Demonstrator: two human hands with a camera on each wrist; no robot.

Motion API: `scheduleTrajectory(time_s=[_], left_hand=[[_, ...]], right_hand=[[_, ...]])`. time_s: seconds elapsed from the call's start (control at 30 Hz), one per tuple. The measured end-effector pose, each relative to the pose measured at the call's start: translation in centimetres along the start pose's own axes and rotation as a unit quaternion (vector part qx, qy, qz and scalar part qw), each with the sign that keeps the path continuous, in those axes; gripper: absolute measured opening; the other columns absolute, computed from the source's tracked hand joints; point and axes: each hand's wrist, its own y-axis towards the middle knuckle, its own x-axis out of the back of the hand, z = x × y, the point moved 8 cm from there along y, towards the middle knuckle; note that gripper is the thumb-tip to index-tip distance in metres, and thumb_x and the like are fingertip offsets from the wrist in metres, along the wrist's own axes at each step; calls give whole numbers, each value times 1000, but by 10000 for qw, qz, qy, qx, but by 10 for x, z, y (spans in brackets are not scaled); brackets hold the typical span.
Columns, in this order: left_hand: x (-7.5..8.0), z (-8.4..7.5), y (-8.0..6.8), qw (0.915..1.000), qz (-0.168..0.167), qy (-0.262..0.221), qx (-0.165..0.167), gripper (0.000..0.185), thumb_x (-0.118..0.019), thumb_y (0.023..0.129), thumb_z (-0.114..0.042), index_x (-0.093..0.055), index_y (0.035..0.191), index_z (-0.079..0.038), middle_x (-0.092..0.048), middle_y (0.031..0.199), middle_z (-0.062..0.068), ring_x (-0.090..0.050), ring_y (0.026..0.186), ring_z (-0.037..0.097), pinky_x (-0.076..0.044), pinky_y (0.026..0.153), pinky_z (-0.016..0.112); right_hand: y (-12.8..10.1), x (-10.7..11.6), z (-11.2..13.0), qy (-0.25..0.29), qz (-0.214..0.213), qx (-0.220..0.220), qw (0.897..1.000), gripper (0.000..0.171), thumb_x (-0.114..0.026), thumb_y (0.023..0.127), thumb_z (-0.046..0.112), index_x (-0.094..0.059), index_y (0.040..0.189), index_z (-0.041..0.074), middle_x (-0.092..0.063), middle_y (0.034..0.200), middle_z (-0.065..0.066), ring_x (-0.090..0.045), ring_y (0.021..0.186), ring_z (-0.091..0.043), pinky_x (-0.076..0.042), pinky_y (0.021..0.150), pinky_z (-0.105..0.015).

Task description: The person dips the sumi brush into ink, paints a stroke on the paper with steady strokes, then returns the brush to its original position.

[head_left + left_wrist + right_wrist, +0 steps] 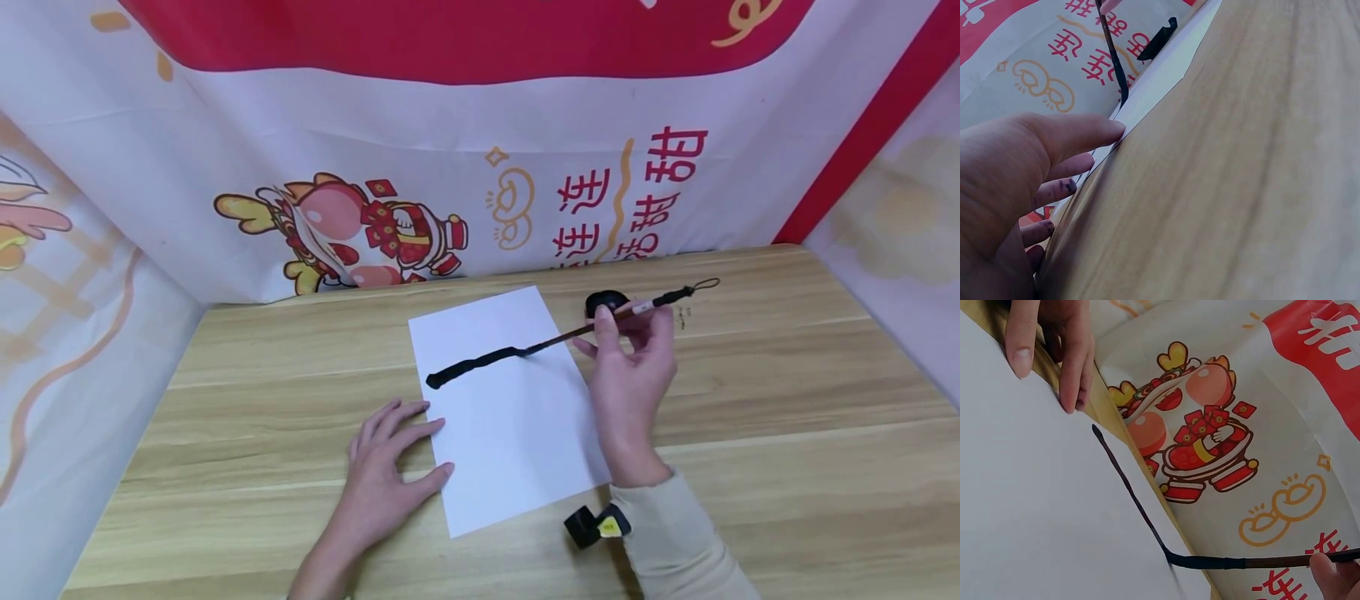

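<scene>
A white sheet of paper (517, 433) lies on the wooden table, with a thick black ink stroke (476, 363) running across its upper half. My right hand (633, 383) pinches a writing brush (562, 337) by its handle, the cord loop pointing away to the right. In the right wrist view the wet black bristles (1204, 561) bend against the paper at the stroke's right end. My left hand (386, 475) rests with spread fingers on the sheet's left edge. Dark smudges mark one of its fingertips (1069, 186) in the left wrist view.
Just behind the right hand stands a small round black object (602, 302), partly covered by the fingers. A black and yellow device (600, 525) sits at the right wrist, over the table. Printed cloth (420, 125) hangs along the table's back edge (247, 305) and both sides.
</scene>
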Motion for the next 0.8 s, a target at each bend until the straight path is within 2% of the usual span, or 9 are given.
scheduleTrajectory(time_s=[0.13,0.37,0.67,0.8], left_hand=[[0,0,0,10000,22,4,19,53,-92,83,-29,-76,133,-22,-59,158,0,-32,159,38,-16,125,72],[-1,1,0,10000,46,22,42,53,-92,84,-30,-76,133,-22,-58,159,0,-31,159,37,-16,124,72],[-1,0,1,10000,57,-5,65,53,-92,84,-30,-76,134,-22,-58,159,-1,-31,160,37,-15,125,72],[-1,0,0,9999,79,-21,98,52,-92,84,-30,-76,133,-22,-58,159,-1,-30,160,37,-14,125,72]], right_hand=[[1,2,1,-106,-18,9,9999,14,-67,107,14,-56,111,21,-61,107,-2,-70,106,-24,-67,77,-32],[4,5,1,-56,-89,82,9999,16,-67,106,13,-55,109,23,-60,106,-2,-69,106,-29,-67,76,-32],[7,8,1,-28,-166,138,9998,17,-67,106,13,-56,108,25,-60,105,-1,-69,104,-24,-67,76,-32],[8,8,2,-3,-175,154,9997,16,-67,106,12,-56,108,22,-60,105,-1,-69,104,-27,-67,76,-33]])
